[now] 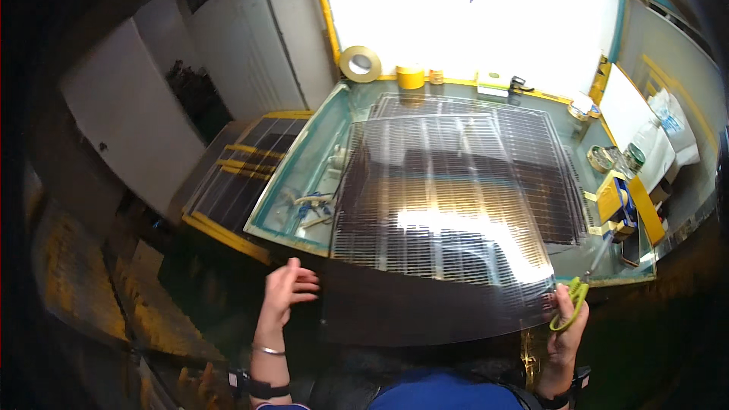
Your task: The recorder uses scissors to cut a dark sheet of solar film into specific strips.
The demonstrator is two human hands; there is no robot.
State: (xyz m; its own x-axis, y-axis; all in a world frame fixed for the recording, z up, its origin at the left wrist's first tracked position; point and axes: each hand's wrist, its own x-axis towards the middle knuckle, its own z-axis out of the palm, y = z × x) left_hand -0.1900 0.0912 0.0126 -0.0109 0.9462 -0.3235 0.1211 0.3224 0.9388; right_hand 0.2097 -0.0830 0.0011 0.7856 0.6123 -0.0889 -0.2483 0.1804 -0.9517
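Note:
A large film sheet point(433, 311), clear with dark printed stripes and a dark plain band along its near side, lies over the table and hangs past its front edge. Green-handled scissors point(579, 298) are in my right hand point(563, 330), whose thumb and fingers are at the sheet's near right corner. Whether they also pinch the film, I cannot tell. My left hand point(287, 288) hovers just left of the sheet's near left side, fingers apart, holding nothing. Beneath the sheet, more striped sheets point(543, 159) are stacked on the glass-topped table point(266, 209).
Along the back stand a large tape roll point(360, 64), a yellow tape roll point(411, 77) and a white-green box point(493, 83). At right are a plastic bottle point(634, 153), tape rolls point(601, 158) and a yellow-blue tool point(616, 201). Another striped panel point(250, 156) lies lower left.

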